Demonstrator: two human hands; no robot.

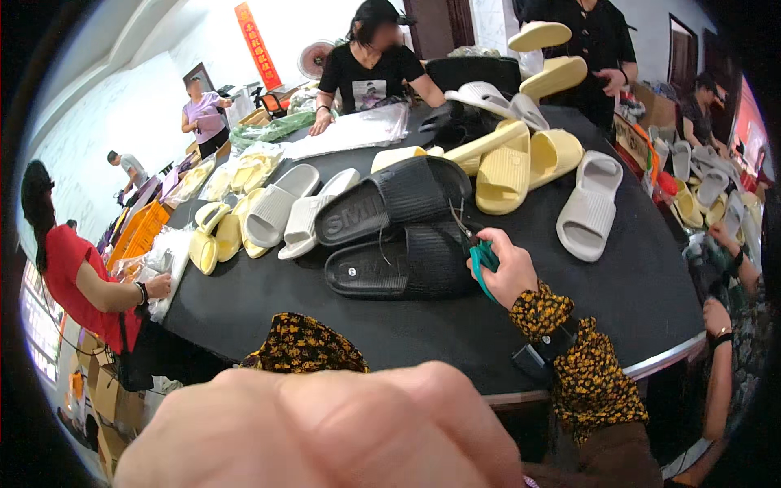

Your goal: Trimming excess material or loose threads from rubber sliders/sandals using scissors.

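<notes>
Gripping teal-handled scissors (486,259) — right hand (511,268), blades (463,227) perhaps touching black slipper (407,193).

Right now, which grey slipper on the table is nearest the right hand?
The rightmost grey slipper on the table, just beyond the right hand; the others lie left of the black slippers or farther back.

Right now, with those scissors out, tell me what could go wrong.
The scissors in the right hand have their blades right by the upper black slipper, so they might nick it. The left hand, raised close to the camera, blocks part of the view and could mask something behind it.
</notes>
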